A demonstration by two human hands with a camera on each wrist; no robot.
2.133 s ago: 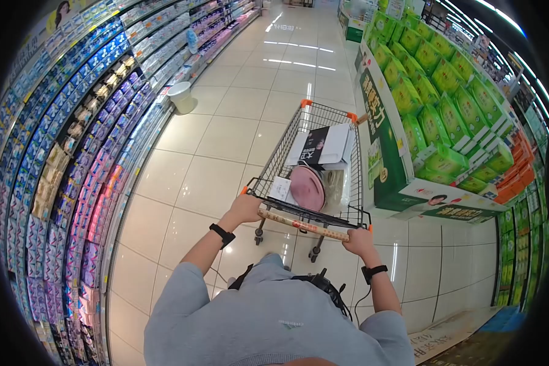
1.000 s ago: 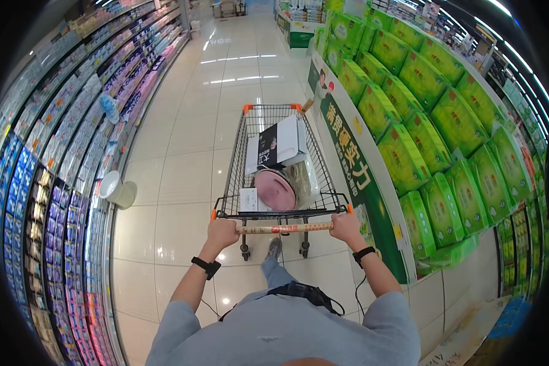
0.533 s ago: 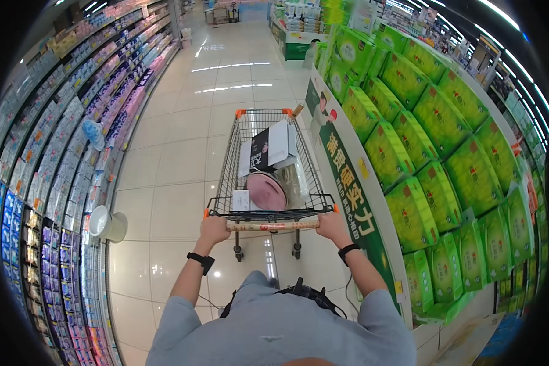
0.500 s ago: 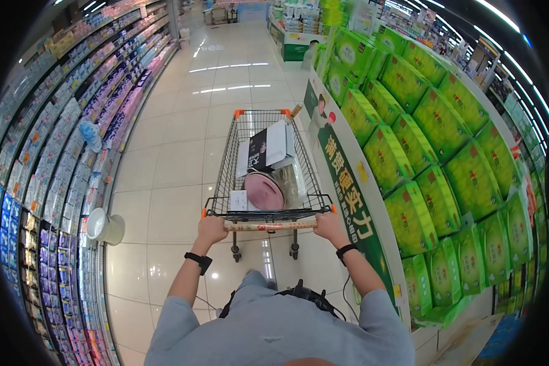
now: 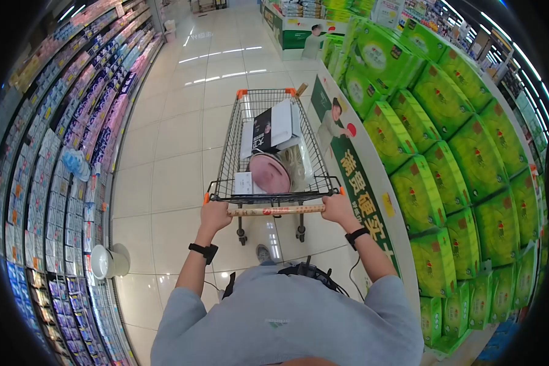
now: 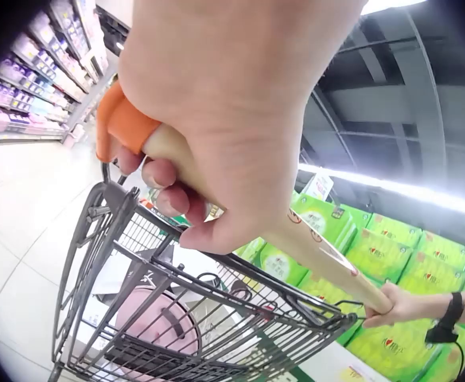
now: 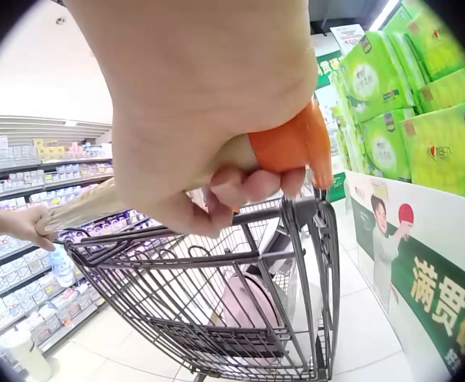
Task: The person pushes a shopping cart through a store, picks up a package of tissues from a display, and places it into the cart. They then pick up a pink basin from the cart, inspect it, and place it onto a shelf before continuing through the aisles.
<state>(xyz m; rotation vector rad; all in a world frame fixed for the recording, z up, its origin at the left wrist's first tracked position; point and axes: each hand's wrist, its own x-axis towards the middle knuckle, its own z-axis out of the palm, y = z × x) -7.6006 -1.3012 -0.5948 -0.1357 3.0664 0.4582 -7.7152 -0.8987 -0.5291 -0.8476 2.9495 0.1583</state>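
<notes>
The left hand [image 5: 214, 216] grips the left end of the cart's handle bar [image 5: 274, 211]; in the left wrist view its fingers [image 6: 169, 187] curl round the bar beside an orange end piece. The right hand [image 5: 338, 208] grips the bar's other end, and the right wrist view shows that hand [image 7: 208, 135] wrapped round it against an orange end piece [image 7: 292, 147]. Inside the wire cart [image 5: 229, 146] lie a black-and-white box [image 5: 280, 125], a round pink item [image 5: 269, 173], a small white box [image 5: 243, 182] and a clear-wrapped item [image 5: 300, 166].
Shelves of small packs [image 5: 61, 177] line the left side, with a white bucket [image 5: 108, 262] at their foot. Stacked green packs [image 5: 436, 183] rise on a display with a green-and-white side panel [image 5: 354, 177] at the right, close to the cart. Tiled floor [image 5: 183, 131] runs ahead between them.
The cart and both gripping hands have moved forward along the aisle. The bucket and shelves have shifted back, and the green display stands larger on the right. Both hands keep hold of the bar.
</notes>
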